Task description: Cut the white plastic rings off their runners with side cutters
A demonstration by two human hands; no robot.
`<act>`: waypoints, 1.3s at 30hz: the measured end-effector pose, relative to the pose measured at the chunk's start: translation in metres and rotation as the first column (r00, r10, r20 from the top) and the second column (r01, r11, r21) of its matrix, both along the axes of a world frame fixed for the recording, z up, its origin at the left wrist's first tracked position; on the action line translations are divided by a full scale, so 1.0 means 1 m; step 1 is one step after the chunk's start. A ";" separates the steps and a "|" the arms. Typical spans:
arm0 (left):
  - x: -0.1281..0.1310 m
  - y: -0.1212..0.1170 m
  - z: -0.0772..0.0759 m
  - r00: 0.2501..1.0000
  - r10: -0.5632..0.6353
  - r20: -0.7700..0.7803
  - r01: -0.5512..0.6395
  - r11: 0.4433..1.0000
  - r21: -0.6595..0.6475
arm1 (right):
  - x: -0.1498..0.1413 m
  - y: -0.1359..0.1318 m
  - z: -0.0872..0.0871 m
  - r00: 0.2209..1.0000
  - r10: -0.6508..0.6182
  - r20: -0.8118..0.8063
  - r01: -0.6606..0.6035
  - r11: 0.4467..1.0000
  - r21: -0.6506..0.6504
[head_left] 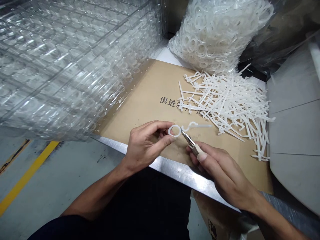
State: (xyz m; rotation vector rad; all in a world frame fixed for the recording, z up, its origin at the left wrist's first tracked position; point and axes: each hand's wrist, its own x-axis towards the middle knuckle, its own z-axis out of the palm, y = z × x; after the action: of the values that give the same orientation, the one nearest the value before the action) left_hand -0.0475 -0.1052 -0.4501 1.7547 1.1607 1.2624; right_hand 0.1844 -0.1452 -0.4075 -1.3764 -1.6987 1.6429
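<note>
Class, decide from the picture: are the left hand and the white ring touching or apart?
Touching. The head view shows the left hand pinching the white ring between thumb and fingers.

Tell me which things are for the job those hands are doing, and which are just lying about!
For the job:
- left hand, white ring
- right hand, pliers
- probably the white sticks and bag of rings

Seemingly just there:
- cardboard sheet
- clear plastic stack, though I can't be sure

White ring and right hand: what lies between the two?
In the head view, the metal nose of a small hand tool lies between the white ring and the right hand.
</note>
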 end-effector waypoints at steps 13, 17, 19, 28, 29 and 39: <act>-0.001 0.001 -0.009 0.995 0.006 0.098 0.000 0.998 -0.058 | 0.002 0.004 -0.013 0.980 -0.154 -0.123 0.141 0.984 -0.109; -0.002 0.000 -0.008 0.995 0.004 0.100 0.000 0.999 -0.032 | 0.003 0.007 -0.014 0.957 -0.207 -0.204 0.177 0.972 -0.157; -0.002 -0.001 -0.007 0.996 0.003 0.093 -0.002 1.000 -0.011 | 0.004 0.007 -0.014 0.954 -0.213 -0.212 0.179 0.970 -0.167; -0.001 -0.002 -0.005 0.996 -0.024 0.086 0.019 0.998 0.059 | 0.005 0.006 -0.010 0.950 -0.213 -0.231 0.171 0.967 -0.189; -0.002 -0.002 -0.006 0.995 -0.030 0.091 0.024 0.998 0.063 | 0.005 0.006 -0.010 0.948 -0.215 -0.235 0.171 0.966 -0.194; -0.004 -0.002 -0.006 0.995 -0.073 0.073 0.065 0.992 0.112 | 0.004 0.005 -0.009 0.934 -0.257 -0.250 0.195 0.950 -0.245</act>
State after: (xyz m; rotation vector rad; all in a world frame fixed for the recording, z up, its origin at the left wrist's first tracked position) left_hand -0.0512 -0.1075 -0.4560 1.7925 0.9955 1.3619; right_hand 0.1881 -0.1403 -0.4162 -1.3057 -1.1828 1.8265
